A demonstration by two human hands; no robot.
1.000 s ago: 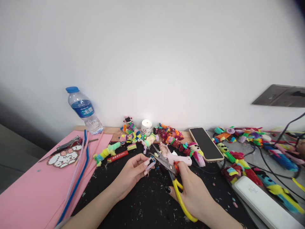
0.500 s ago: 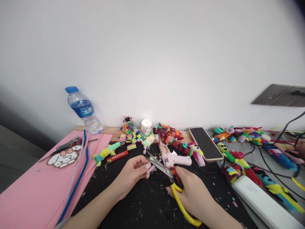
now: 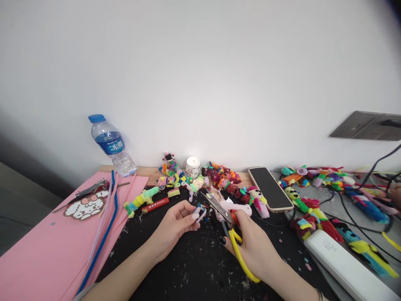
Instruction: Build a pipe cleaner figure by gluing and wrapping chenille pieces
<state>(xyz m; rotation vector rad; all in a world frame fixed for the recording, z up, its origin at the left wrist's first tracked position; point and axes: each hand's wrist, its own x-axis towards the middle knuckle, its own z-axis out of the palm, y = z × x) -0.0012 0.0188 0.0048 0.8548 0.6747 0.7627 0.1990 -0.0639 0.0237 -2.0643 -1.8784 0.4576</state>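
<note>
Between its thumb and fingers, my left hand (image 3: 175, 228) pinches a small loop of pipe cleaner (image 3: 201, 213), pale lavender with blue and other bright bits. My right hand (image 3: 253, 238) grips a pair of scissors (image 3: 219, 209) with yellow handles, thumb on the near side and index finger near the orange part by the pivot. The blades point up and left, a little apart from the loop. Behind them lies a pink glue gun (image 3: 242, 208), partly covered by the scissors and my right hand. Both hands are over the black mat (image 3: 184, 271).
Pipe-cleaner figures (image 3: 230, 188) lie along the back, around a white candle-like cup (image 3: 193, 167). A phone (image 3: 271, 188), a white power bank (image 3: 338, 259) and cables are at right. Left are pink sheets (image 3: 37, 251), loose blue pipe cleaner (image 3: 98, 251) and a leaning water bottle (image 3: 111, 144).
My right hand with the scissors has shifted slightly right, and the blades have moved away from the left hand. The piece in my left hand has turned, showing its blue, loop-like side.
</note>
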